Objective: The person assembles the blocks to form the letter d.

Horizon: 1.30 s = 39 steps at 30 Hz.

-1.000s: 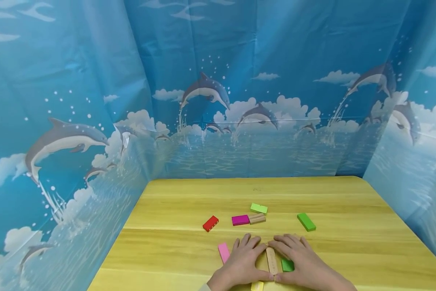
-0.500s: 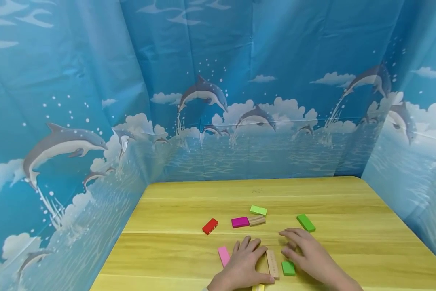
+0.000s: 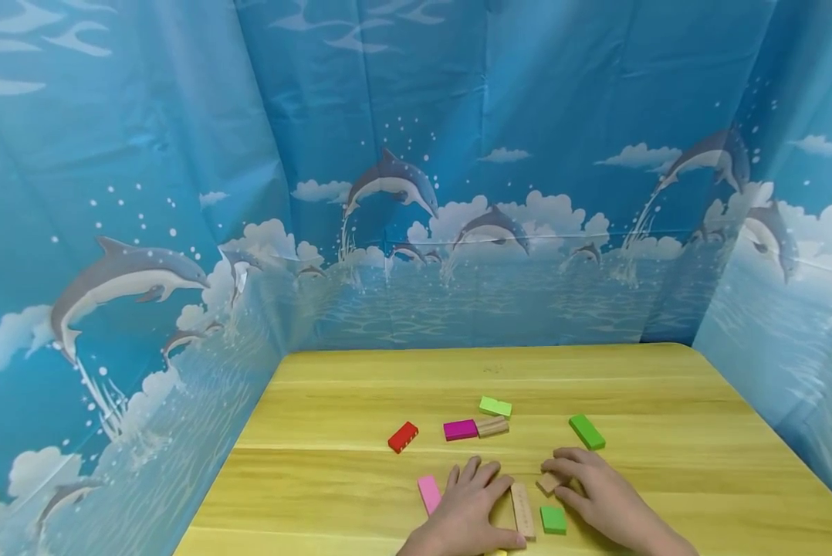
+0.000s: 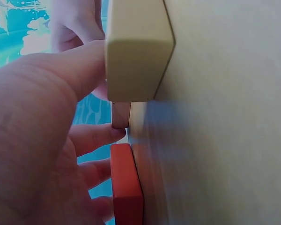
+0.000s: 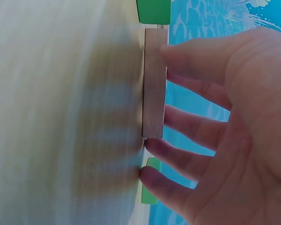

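Observation:
In the head view my left hand point(image 3: 463, 510) lies spread over the table. Its thumb and index finger rest at a long natural wood block point(image 3: 523, 512). A pink block point(image 3: 429, 493) is left of this hand, and a yellow block point(image 3: 497, 552) barely shows under its thumb side. My right hand point(image 3: 600, 494) pinches a second wooden block point(image 3: 548, 484) between thumb and fingers; the right wrist view shows this wooden block point(image 5: 154, 89) by the tabletop. A short green block point(image 3: 553, 520) lies between the two hands. A red block point(image 4: 126, 180) is near my left fingers.
Farther back on the yellow wooden table point(image 3: 319, 401) lie a red block point(image 3: 404, 437), a magenta block point(image 3: 461, 430) touching a striped wooden block point(image 3: 492, 426), a light green block point(image 3: 495, 406) and a green block point(image 3: 586, 432). A dolphin-print curtain point(image 3: 416, 301) surrounds the table.
My right hand has left the long wood block, moved right, and now pinches another wooden block above the short green one. The left hand stays nearly in place.

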{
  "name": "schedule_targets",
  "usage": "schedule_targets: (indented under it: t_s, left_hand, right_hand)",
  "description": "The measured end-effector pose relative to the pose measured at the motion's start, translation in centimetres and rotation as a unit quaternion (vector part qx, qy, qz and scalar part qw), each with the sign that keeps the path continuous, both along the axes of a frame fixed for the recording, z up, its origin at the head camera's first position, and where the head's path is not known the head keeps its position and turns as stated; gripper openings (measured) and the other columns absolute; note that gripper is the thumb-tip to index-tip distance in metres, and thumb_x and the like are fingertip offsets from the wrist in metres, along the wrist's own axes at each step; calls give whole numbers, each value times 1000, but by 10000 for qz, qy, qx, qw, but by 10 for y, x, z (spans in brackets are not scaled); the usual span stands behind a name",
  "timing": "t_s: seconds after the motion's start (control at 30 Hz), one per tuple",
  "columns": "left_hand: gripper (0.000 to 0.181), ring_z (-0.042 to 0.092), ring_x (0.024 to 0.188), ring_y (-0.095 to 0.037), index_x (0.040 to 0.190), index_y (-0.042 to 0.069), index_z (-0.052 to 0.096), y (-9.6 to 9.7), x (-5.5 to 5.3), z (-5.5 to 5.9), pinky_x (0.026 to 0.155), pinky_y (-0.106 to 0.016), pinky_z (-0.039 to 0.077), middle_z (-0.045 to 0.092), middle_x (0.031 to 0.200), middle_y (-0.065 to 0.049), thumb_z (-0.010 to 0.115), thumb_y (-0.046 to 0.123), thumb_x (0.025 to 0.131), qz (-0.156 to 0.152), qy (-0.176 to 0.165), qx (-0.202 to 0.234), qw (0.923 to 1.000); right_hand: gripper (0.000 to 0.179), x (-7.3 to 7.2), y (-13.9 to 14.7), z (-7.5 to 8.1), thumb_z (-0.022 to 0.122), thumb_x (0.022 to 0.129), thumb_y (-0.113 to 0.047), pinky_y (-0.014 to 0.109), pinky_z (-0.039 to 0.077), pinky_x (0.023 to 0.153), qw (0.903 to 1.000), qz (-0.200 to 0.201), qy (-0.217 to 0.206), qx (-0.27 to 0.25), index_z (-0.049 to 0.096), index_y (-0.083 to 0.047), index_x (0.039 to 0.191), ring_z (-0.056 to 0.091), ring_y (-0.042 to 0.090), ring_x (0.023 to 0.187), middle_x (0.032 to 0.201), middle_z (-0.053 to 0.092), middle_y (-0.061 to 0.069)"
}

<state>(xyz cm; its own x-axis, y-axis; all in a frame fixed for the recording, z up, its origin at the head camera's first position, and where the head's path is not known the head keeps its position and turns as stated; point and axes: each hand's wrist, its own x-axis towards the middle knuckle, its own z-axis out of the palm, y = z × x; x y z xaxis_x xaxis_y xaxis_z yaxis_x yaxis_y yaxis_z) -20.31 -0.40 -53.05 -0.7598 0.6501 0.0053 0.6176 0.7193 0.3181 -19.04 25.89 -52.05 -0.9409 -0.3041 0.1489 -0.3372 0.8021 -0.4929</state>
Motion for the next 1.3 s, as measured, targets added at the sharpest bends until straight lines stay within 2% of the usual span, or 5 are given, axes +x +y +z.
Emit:
schedule_targets:
  t_s: [0.23,0.4,1.03,1.17,1.3]
  left_hand:
    - [78,27,148,-31,151,33,44,-1,-1,-2,110,-59,32,34,158,6,58,74,86,-18,-121,1,9999]
    - [78,26,148,-31,152,33,44,-1,-2,-1,110,-59,32,33,158,6,58,74,87,-31,-161,-8,9999]
    - [73,32,145,-31,150,34,45,-1,-4,-4,107,-58,37,38,156,5,58,71,88,-85,59,-192,9998]
    - [73,32,145,-31,150,34,45,-1,-4,-4,107,-59,37,37,156,5,58,71,89,-98,43,-172,9998]
    - [74,32,145,-31,150,34,45,-1,-3,-2,107,-58,37,37,156,6,58,72,88,-85,88,-230,9997]
  right_hand:
    - [30,-1,2,-1,78,88,-21,37,54,78,9989,162,317,304,71,-33,114,60,15,100,114,59,-13]
    - [26,-2,2,1,79,86,-22,32,54,74,9975,140,521,457,72,-34,108,60,7,92,104,58,-18]
    - [28,-4,2,3,86,78,-21,27,49,64,9998,-60,-142,157,65,-30,94,53,-3,75,87,59,-20]
    - [31,-4,1,3,85,79,-14,25,49,62,9999,-71,-130,-4,68,-28,101,54,-3,74,88,61,-19]
    - [41,-3,0,3,82,82,-11,24,46,60,10000,-78,-25,-51,69,-26,118,52,-2,72,88,59,-17]
